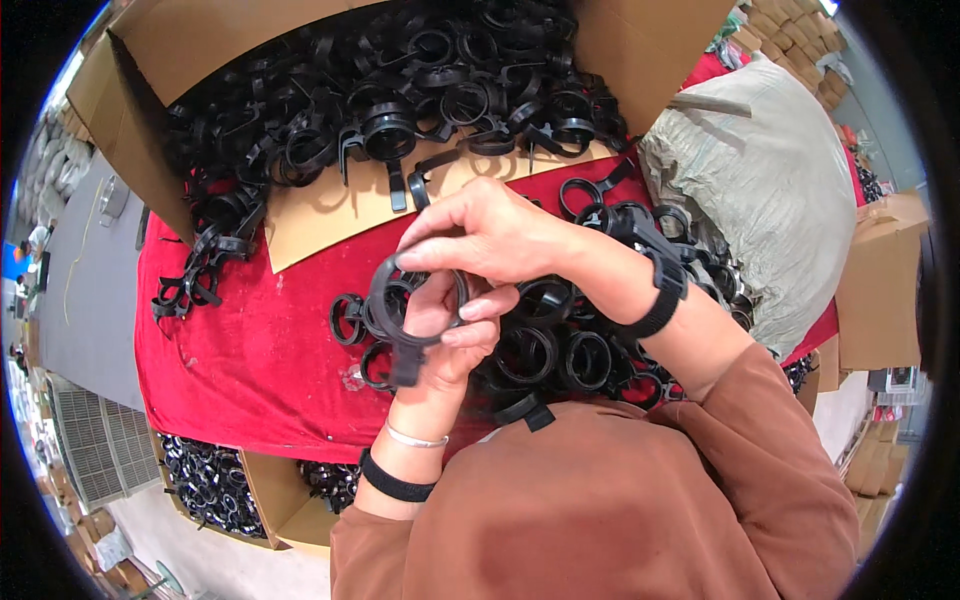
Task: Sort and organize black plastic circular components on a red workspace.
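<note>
Both my hands are on a black plastic ring [407, 364] with a flat tab, held above the red cloth. My right hand [490, 236] reaches in from the right and pinches the ring's upper edge between thumb and fingers. Below it, my left hand [462, 350] has its fingers curled round the ring's right side, and part of the palm shows through the opening. More black rings [526, 354] lie in a pile close to my hands. Others fill a tipped cardboard box [335, 215] just beyond, some spilling over its flap.
Red cloth [230, 350] covers the work surface. A large pale woven sack [750, 190] bulges at the right, beside a cardboard carton [880, 285]. Below the cloth's near left edge, an open box [290, 510] stands beside many small black parts [210, 485]. A grey table [85, 290] is farther left.
</note>
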Demonstrator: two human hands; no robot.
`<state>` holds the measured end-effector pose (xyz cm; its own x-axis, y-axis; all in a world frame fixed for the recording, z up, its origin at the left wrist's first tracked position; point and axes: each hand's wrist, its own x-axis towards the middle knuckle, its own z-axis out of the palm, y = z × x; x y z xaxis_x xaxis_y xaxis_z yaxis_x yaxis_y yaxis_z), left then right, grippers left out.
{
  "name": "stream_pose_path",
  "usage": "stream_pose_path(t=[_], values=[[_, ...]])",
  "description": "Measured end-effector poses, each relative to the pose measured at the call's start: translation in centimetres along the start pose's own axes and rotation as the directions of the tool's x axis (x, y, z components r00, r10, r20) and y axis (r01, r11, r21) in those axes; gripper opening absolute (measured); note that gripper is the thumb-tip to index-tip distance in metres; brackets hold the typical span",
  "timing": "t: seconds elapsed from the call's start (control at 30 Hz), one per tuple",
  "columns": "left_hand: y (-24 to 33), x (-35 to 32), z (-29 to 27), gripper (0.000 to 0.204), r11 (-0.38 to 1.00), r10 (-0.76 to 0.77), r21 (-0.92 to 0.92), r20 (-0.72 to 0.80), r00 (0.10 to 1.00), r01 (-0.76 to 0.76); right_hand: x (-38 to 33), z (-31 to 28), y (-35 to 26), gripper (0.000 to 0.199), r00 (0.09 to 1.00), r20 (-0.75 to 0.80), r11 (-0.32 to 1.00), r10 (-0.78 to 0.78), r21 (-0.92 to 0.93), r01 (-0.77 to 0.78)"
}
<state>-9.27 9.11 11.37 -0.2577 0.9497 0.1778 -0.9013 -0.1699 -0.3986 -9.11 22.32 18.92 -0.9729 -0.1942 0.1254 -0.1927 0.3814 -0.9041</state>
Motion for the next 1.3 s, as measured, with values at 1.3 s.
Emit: stream_pose_path(t=[1.3], values=[[3.2, -4.4, 4.5, 0.021, 0.013, 0.896, 0.999, 0.011, 0.445, -0.049, 6.2, 1.1, 11.6, 0.045, 0.842, -0.299, 0.765, 0.450, -0.357, -0.536]])
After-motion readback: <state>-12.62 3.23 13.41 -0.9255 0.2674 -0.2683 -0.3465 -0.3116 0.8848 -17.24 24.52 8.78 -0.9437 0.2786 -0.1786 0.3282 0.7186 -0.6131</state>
